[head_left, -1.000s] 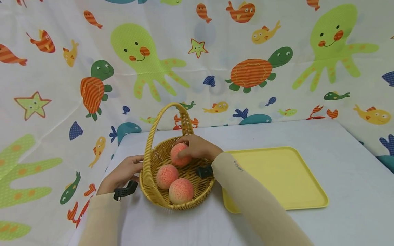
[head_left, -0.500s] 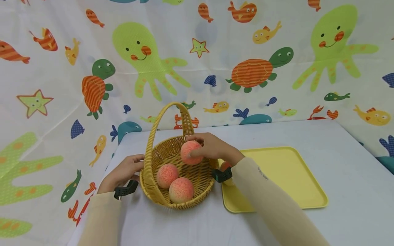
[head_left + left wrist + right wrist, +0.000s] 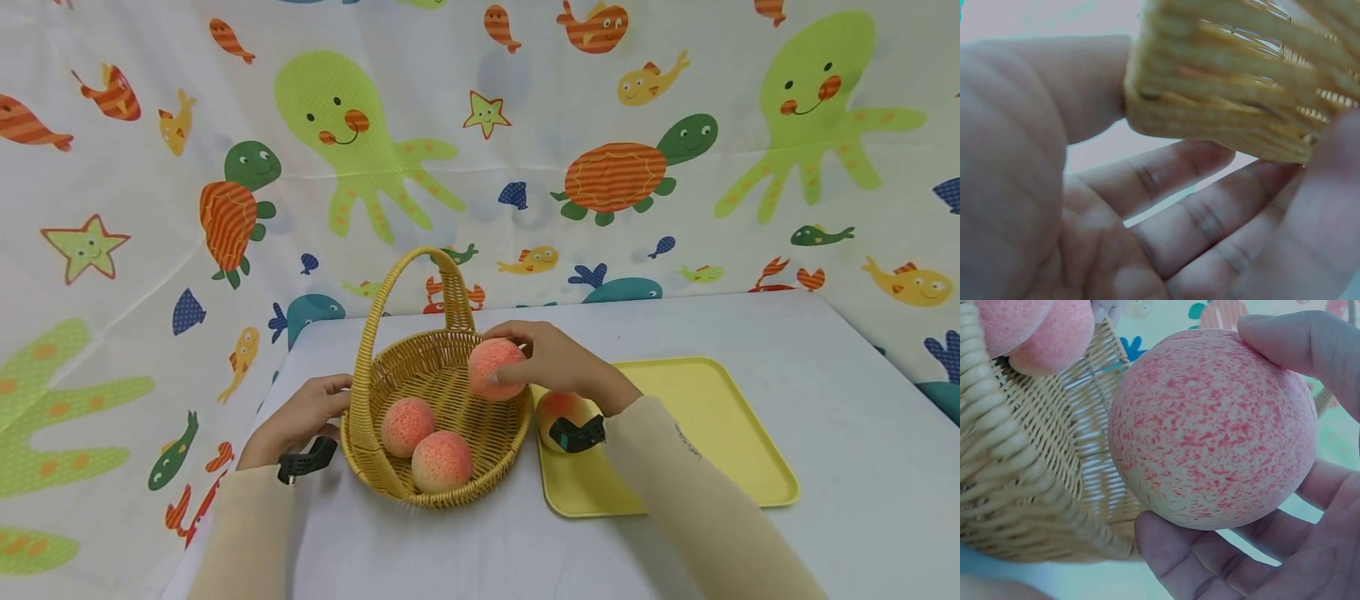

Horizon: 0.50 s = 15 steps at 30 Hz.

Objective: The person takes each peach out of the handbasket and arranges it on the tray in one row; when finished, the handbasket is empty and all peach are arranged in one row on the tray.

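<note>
My right hand (image 3: 558, 358) holds a pink-speckled peach (image 3: 495, 368) over the right rim of the wicker basket (image 3: 360, 433). In the right wrist view, thumb and fingers curve round this peach (image 3: 1210, 431). Two more peaches, a redder one (image 3: 408, 427) and a paler one (image 3: 442, 462), lie inside the basket. My left hand (image 3: 303, 417) grips the basket's left side; the left wrist view shows the thumb and fingers about its woven edge (image 3: 1222, 81). Another peach (image 3: 553, 407) rests on the yellow tray (image 3: 720, 450), partly hidden by the right wrist's camera.
The basket's tall arched handle (image 3: 375, 325) rises between the left hand and the peaches. Both stand on a white-covered table (image 3: 847, 400), the tray to the basket's right. A curtain (image 3: 450, 108) printed with sea animals hangs behind and at the left.
My right hand has carried the peach up and rightward from inside the basket to its right rim. The peach on the tray has come into view. The left hand stays in place.
</note>
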Available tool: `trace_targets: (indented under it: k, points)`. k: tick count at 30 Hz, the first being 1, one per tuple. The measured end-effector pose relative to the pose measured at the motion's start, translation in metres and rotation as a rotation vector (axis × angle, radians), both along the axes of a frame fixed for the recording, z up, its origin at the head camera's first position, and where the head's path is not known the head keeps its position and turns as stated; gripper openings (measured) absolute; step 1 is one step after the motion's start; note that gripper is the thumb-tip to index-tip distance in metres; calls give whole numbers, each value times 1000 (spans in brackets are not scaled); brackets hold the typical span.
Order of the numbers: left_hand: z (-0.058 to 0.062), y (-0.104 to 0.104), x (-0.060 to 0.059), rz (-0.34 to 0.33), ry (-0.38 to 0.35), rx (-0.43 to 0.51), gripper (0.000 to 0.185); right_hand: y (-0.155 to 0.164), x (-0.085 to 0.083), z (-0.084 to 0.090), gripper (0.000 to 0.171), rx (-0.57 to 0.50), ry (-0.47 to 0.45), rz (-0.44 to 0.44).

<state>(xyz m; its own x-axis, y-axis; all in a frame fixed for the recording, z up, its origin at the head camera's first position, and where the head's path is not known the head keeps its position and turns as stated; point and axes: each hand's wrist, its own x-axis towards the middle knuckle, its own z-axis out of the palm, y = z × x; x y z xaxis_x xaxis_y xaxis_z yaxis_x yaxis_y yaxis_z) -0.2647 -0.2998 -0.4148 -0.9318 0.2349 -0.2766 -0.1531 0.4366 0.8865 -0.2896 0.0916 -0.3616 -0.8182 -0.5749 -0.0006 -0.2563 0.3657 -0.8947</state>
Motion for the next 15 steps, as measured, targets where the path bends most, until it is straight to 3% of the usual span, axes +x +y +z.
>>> trace_targets:
  k: [15]
  points:
    - [0,1,0,13,5,0,43,40,14,-9,61,-19,18,-119]
